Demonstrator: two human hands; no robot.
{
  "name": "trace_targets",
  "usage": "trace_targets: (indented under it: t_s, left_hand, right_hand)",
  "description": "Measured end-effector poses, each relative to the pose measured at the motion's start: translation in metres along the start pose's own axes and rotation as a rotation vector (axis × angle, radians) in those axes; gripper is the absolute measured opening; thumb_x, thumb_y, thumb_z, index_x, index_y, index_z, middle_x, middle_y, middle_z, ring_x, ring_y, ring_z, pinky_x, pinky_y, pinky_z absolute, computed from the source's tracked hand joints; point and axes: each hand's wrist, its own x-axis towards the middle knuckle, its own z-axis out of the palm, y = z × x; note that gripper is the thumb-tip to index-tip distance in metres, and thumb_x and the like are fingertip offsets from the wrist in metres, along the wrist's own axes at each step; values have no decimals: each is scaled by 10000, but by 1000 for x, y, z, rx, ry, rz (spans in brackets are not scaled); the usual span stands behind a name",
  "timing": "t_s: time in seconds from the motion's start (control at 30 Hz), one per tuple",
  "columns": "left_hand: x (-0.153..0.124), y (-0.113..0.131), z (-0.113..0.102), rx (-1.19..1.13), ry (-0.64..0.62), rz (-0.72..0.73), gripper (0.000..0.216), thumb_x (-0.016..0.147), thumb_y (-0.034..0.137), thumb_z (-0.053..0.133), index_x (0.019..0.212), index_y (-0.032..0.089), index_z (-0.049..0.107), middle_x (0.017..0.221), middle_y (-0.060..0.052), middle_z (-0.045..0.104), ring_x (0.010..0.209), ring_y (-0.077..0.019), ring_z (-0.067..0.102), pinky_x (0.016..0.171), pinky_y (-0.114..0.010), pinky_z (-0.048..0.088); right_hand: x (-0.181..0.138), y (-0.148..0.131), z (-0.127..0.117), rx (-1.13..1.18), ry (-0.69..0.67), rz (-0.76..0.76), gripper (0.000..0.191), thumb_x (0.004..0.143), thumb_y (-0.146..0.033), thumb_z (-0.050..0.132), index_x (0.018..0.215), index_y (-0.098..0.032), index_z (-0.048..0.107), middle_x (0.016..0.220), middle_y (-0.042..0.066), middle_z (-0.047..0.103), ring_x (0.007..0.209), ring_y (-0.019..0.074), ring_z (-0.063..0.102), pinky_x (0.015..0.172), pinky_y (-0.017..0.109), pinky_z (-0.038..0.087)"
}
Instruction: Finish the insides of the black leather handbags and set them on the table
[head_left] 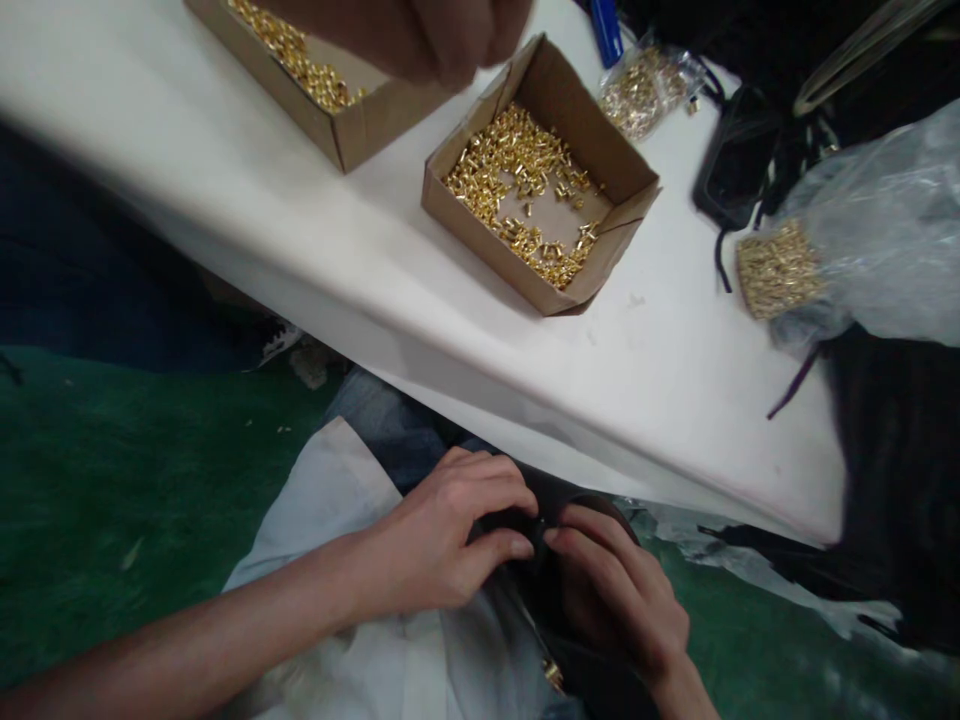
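left hand and right hand pinch black material, work apparently unfinished; gold fitting at its edge; box holds loose pieces.

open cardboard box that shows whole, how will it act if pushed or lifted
The box would probably slide rather than tip, being low and broad. Its thin, creased walls may flex when squeezed. The loose gold pieces would likely shift, lying in uneven heaps.
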Motion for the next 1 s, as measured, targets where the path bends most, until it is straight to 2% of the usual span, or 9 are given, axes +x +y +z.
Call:
trace_targets:
  t_s: [0.1,0.2,0.3,0.4,0.6,0.8,0.9,1.0]
  left_hand:
    - [2,6,-3,24,-29,-1,166,985,222,833,1123,193,746,1105,-24,739,1062,-210,680,958,-363,441]
    - [3,14,-2,30,-15,-120,268,891,340,932,1034,189,763,1041,-20,734,1007,-219,681,866,-346,475]
    - [2,21,1,94,15,-256,165,886,292,891,966,200,781,996,-15,745,937,-217,690,813,-347,493]
    - [1,25,4,153,37,-297,68,907,216,777,962,213,818,969,-22,764,898,-222,708,783,-349,505]
    - [9,21,2,209,34,-224,175,875,154,685,847,201,851,854,-35,783,794,-211,722,723,-336,494]
    - [28,15,-14,327,-147,-13,200,874,123,649,748,185,791,803,-45,788,774,-208,733,748,-332,479]
    - [36,13,-17,300,-204,6,208,860,98,636,711,176,758,770,-41,772,748,-192,712,725,-312,470]
    - [41,10,-16,213,-224,-23,214,856,81,624,724,174,764,766,-26,769,734,-173,692,705,-288,465]
  right_hand:
    - [-4,-1,0,-13,22,22,271,1047,-57,596,1187,-202,775,1133,109,837,1000,222,852,901,289,687]
    - [2,-8,-4,48,-69,41,218,1089,-158,609,1217,-213,776,1138,110,846,992,229,855,870,284,697]
    - [11,-17,-2,116,-83,139,248,1090,-129,592,1238,-233,762,1156,100,836,1008,207,848,864,262,689]
    - [12,-22,7,163,-42,193,284,1070,-63,592,1241,-244,730,1152,86,813,995,180,834,851,239,678]
    - [8,-18,14,180,-6,197,286,1072,-72,624,1299,-243,656,1123,69,795,1018,185,813,894,262,670]
    - [7,-14,10,216,-9,225,225,1092,-111,597,1248,-257,670,1110,60,786,980,179,815,842,245,663]
    - [4,-15,8,251,6,209,230,1087,-160,573,1253,-250,703,1142,72,809,1011,205,828,873,260,669]
    - [2,-18,4,260,-52,324,236,1061,-197,561,1177,-264,756,1113,47,834,951,207,837,855,250,665]
